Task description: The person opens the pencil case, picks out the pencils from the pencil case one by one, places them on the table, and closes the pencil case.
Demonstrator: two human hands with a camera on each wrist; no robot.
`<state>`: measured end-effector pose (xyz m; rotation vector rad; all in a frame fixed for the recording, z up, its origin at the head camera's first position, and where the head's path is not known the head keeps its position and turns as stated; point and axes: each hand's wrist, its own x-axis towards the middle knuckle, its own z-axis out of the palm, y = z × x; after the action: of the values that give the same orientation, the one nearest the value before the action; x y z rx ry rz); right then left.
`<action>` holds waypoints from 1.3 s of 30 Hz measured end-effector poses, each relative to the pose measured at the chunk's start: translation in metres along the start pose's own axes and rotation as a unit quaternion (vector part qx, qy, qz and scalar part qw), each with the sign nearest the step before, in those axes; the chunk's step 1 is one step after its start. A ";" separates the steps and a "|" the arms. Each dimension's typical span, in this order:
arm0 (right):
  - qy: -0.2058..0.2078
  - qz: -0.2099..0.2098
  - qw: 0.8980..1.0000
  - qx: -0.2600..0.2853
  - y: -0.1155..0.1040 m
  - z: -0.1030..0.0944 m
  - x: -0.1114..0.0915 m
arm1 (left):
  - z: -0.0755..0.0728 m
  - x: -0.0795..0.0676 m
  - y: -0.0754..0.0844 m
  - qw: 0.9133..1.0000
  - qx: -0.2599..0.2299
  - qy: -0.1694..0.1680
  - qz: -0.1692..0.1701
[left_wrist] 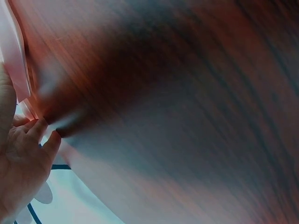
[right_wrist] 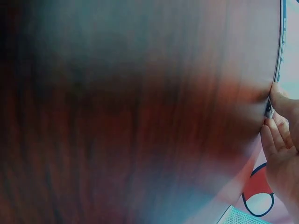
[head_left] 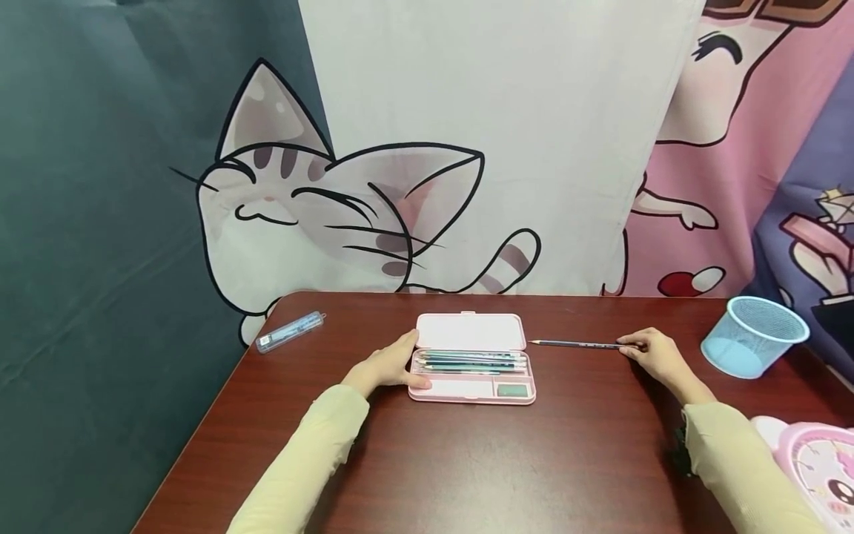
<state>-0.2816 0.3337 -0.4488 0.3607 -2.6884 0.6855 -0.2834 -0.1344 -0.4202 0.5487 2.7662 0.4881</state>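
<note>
An open pink pencil case (head_left: pixel 460 389) lies on the brown table, its lid (head_left: pixel 470 331) folded back away from the person. Several pencils (head_left: pixel 474 361) fill its upper compartment, and a green eraser (head_left: pixel 512 390) sits at its front right. My left hand (head_left: pixel 387 366) grips the case's left end, thumb over the front part and fingers toward the hinge; the left wrist view shows this hand (left_wrist: pixel 28 158) beside a pink edge. To the right, my right hand (head_left: pixel 654 353) pinches one end of a dark pencil (head_left: pixel 580 344), whose sharpened tip points left at the case.
A light blue mesh pen holder (head_left: pixel 740 345) stands right of my right hand. At the lower right is a pink clock (head_left: pixel 823 471), partly cut off. A slim blue box (head_left: pixel 290 331) lies at the back left. Printed cloths (head_left: pixel 554 111) hang behind the table (head_left: pixel 567 460).
</note>
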 end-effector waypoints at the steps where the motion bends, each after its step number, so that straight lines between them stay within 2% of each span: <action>1: -0.001 0.001 1.000 -0.002 -0.001 0.000 0.000 | 0.000 0.000 0.000 1.000 0.001 -0.001 0.000; 9: 0.006 0.008 1.000 0.017 -0.022 0.003 0.000 | 0.002 0.001 -0.004 1.000 -0.015 0.007 0.025; 14: -0.007 -0.022 0.999 0.037 -0.052 0.015 0.009 | 0.001 -0.001 -0.008 1.000 -0.015 0.006 0.024; 17: -0.016 -0.042 0.998 0.052 -0.073 0.024 0.014 | 0.001 0.001 -0.007 1.000 -0.012 0.002 0.013; 23: -0.074 -0.058 0.987 0.127 -0.117 0.042 0.018 | 0.003 0.000 -0.002 1.000 -0.006 0.002 0.008; 27: -0.129 -0.112 0.974 0.147 -0.138 0.052 0.021 | 0.004 0.000 -0.001 1.000 -0.013 0.007 0.014; 31: -0.162 -0.148 0.966 0.139 -0.150 0.058 0.023 | 0.006 0.001 -0.001 1.000 -0.016 0.005 0.018; 39: -0.171 -0.192 0.964 0.061 -0.157 0.062 0.027 | 0.004 0.000 -0.001 1.000 -0.018 0.003 0.005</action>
<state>-0.2717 0.1650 -0.4248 1.0901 -2.7652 0.7217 -0.2821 -0.1343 -0.4243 0.5534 2.7549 0.5415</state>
